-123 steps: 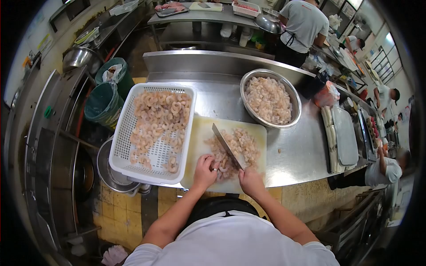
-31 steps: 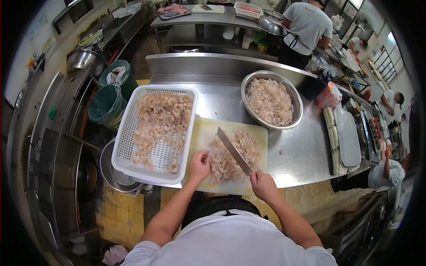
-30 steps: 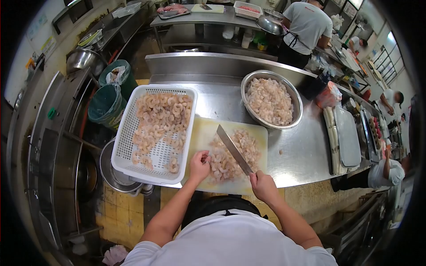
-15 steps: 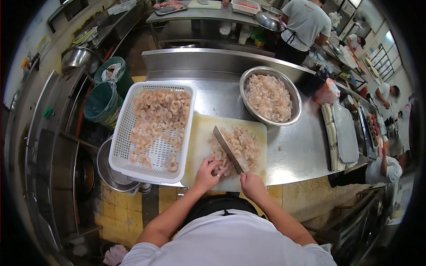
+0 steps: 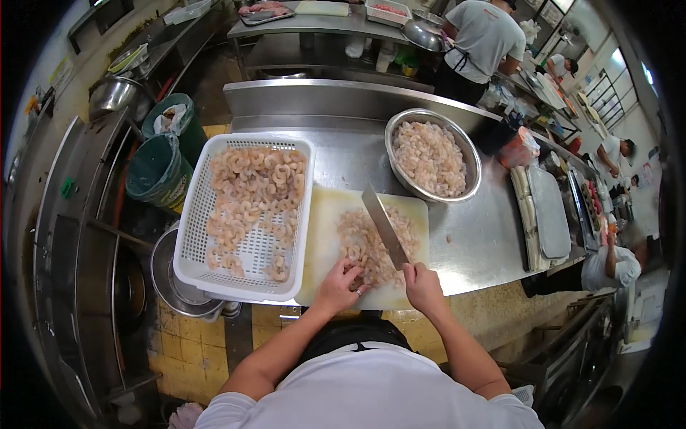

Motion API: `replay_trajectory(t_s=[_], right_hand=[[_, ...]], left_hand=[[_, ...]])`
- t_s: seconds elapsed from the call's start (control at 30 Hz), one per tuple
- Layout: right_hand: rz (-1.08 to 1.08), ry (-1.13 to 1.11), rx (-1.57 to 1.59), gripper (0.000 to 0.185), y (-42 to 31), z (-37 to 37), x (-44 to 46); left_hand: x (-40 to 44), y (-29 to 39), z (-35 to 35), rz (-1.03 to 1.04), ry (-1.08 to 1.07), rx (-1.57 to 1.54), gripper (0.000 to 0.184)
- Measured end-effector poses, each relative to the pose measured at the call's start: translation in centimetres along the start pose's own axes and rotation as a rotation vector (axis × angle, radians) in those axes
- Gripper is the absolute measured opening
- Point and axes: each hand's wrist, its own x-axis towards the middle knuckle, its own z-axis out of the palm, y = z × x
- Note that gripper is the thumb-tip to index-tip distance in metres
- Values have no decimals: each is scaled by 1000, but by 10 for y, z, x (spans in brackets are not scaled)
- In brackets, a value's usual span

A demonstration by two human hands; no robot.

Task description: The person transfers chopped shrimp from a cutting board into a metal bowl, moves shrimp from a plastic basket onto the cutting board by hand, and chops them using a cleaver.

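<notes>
My right hand (image 5: 424, 289) grips a knife (image 5: 386, 229) over the board (image 5: 325, 229); my curled left hand (image 5: 340, 287), hold unclear, meets its pale-pink chopped shrimp (image 5: 355, 232).

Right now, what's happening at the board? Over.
Right hand gripping knife. Left hand at the near edge of the shrimp. Shrimp heaped on board. Tray close on board's left; nothing seen blocking knife.
</notes>
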Motion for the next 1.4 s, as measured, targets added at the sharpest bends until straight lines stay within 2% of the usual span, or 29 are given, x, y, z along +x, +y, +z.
replay_trajectory(t_s=[0.13,0.2,0.27,0.47,0.57,0.67,0.7,0.9,1.03,1.17,1.27,1.37,1.4], right_hand=[[35,71,43,45,-26,-9,-9],[21,47,-51,45,10,32,-3],[31,42,-74,45,19,43,-10],[42,84,68,45,-21,1,-29],[-28,115,34,43,-19,18,-17],[-41,48,-41,41,21,53,-8],[-18,-39,-26,39,12,38,-8],[-23,-149,175,38,-26,-15,-38],[-128,-73,97,38,12,57,-21],[-104,-71,136,40,-8,39,1],[-60,-89,217,40,-24,6,-25],[5,-137,152,39,-16,18,-45],[-45,-86,156,38,-7,35,-42]], left_hand=[[2,1,0,-41,-1,-29,41],[0,1,-2,-60,-23,-44,41],[-1,3,-4,-38,-16,-28,40],[0,0,-3,-76,-49,-75,40],[0,1,-2,-61,-31,-52,42],[-4,-1,2,-40,-11,1,45],[-2,-3,3,-36,-1,22,45],[-1,5,3,-56,23,26,44],[-1,0,10,-54,9,26,42],[2,3,8,-72,25,12,41],[5,9,5,-112,29,-44,39],[5,8,4,-81,65,-22,36],[5,7,3,-50,81,3,36]])
